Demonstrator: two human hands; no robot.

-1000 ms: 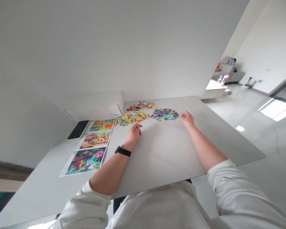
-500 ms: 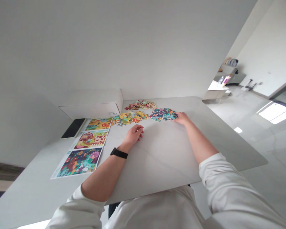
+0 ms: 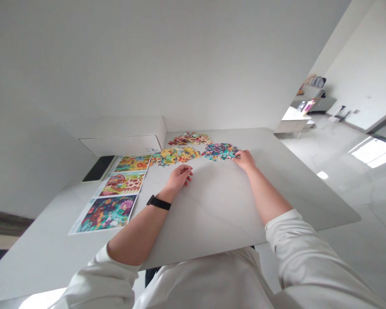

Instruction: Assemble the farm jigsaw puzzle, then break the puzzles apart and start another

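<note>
Three heaps of loose puzzle pieces lie at the far side of the white table (image 3: 218,201): a reddish heap (image 3: 189,138), a yellow heap (image 3: 174,155) and a blue-teal heap (image 3: 218,151). My right hand (image 3: 245,159) rests at the right edge of the blue-teal heap. Its fingers are bunched down onto the pieces, and what they pinch is hidden. Just in front of the yellow heap, my left hand (image 3: 179,177) lies on the table with loosely curled fingers and holds nothing. A black watch (image 3: 158,202) is on that wrist.
A paper sheet (image 3: 114,195) printed with three colourful pictures lies to the left. Behind it stand a white box (image 3: 125,136) against the wall and a black phone (image 3: 98,168). The table's right edge drops to a glossy floor.
My right hand moved left from beside the blue-teal heap onto its edge. My left hand drew back slightly from the yellow heap. The view shifted a little.
</note>
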